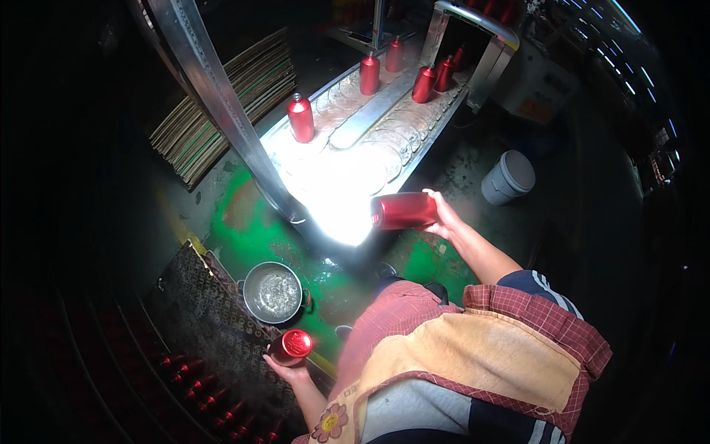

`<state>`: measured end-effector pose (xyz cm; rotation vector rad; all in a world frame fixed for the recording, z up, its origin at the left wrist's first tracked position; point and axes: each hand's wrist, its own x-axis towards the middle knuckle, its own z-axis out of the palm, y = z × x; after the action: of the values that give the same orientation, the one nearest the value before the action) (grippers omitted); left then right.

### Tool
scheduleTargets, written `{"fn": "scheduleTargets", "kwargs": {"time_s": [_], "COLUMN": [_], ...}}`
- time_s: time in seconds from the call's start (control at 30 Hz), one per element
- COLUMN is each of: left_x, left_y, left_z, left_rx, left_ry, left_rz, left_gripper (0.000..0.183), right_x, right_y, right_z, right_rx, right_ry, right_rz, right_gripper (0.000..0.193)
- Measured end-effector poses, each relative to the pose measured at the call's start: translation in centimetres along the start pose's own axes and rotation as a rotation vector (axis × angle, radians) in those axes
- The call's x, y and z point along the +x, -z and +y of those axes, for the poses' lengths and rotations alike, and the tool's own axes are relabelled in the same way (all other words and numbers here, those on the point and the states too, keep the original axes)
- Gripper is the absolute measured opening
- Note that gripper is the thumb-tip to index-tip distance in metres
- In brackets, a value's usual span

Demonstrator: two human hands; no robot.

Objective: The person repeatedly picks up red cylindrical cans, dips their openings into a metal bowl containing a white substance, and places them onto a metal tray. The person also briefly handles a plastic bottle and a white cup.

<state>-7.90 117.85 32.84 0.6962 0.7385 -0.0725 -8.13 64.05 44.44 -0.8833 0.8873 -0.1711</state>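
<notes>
In my right hand (442, 216) is a red metal bottle (405, 211), held sideways by one end beside the glaring white light at the conveyor's near end. Low on the left, my left hand (287, 370) is wrapped round a second red bottle (291, 348), its round end turned up. The conveyor (366, 122) carries several upright red bottles, among them one at its left side (300, 118) and one on the right lane (424, 85). Glare hides the conveyor's near end.
A metal pot (272, 293) stands on the green floor between the conveyor and my left hand. Rows of red bottles (214, 399) fill the dark lower left. A lidded white bucket (509, 177) is right of the conveyor; stacked sheets (222, 103) lie left, behind a metal post (222, 96).
</notes>
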Motion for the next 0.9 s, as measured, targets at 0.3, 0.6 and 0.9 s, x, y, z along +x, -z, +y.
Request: {"fn": "scheduleTargets", "kwargs": {"time_s": [0.3,0.6,0.9], "left_x": [-1.0,-0.2,-0.9], "left_y": [-36.6,-62.6,-64.1], "left_z": [-12.4,-36.2,-40.7], "left_rx": [0.567,1.553,1.406], "left_ry": [-0.394,-1.148,-1.156], "left_rz": [-0.551,-0.794,-0.929], "left_gripper": [0.045,0.041,0.040], "right_x": [18.2,32.5,34.8], "right_y": [1.1,0.4,7.3], "right_z": [-19.9,-22.4,-28.5], "right_rx": [-1.013,-1.178,-0.691], "right_ry": [1.058,0.918,1.200], "right_rz": [0.167,0.202,0.133], "right_gripper": [0.044,0.043,0.043]}}
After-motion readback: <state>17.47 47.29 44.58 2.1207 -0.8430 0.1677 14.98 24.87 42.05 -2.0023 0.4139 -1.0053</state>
